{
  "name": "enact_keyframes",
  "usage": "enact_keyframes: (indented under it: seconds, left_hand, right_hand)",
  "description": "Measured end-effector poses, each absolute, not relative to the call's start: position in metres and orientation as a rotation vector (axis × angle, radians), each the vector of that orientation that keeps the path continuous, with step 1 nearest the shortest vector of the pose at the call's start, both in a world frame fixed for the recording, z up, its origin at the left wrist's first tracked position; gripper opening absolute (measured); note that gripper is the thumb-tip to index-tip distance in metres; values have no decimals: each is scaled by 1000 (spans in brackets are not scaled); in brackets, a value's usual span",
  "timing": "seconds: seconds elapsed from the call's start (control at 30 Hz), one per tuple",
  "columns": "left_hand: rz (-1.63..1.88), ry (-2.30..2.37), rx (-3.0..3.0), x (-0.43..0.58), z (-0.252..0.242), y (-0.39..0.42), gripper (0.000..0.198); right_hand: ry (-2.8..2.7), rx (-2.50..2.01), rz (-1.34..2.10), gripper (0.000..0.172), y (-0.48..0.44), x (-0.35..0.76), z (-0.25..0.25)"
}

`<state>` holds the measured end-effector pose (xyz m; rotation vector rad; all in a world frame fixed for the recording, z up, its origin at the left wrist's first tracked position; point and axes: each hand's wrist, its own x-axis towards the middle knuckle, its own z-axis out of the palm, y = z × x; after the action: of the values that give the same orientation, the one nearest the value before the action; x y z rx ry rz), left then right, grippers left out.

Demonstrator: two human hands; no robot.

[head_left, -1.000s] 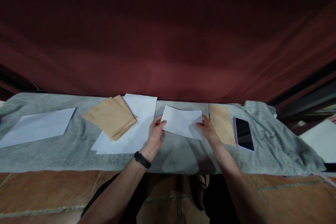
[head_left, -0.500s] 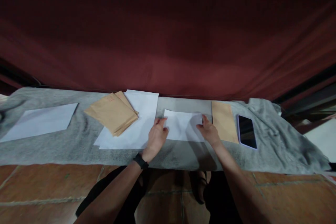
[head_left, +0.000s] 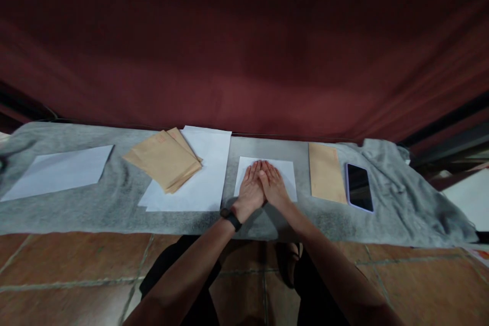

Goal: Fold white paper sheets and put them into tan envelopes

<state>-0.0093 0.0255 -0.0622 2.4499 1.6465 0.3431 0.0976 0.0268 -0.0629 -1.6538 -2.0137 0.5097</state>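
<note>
Left hand (head_left: 250, 187) and right hand (head_left: 273, 187), grip open and flat, press white sheet (head_left: 287, 175) onto bench (head_left: 114, 216), likely the flattening step; next calls for firm outward smoothing.

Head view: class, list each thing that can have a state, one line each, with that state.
small white paper: flat on the grey cloth, under both hands.
left hand: open, palm down on it.
right hand: open, palm down, touching the left.
envelope stack: fanned, resting on white sheets.
single envelope: lying flat.
phone: face up, screen dark.
</note>
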Motion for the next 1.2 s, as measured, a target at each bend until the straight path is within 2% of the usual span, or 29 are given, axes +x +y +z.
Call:
enact_keyframes:
  seconds: [0.2, 0.43, 0.93, 1.2]
  left_hand:
    - [296, 1777, 2442, -14, -58, 38, 61]
    - [398, 1903, 2359, -22, -61, 38, 62]
    - [352, 2020, 2331, -43, -60, 28, 62]
    - [471, 1946, 2413, -40, -61, 8, 61]
  right_hand:
    - [-2179, -1690, 262, 57, 27, 116, -64]
    - [-2156, -1777, 73, 62, 25, 133, -71]
    - [-2061, -1907, -25, 71, 19, 160, -79]
    - [-1995, -1801, -175, 66, 11, 163, -81]
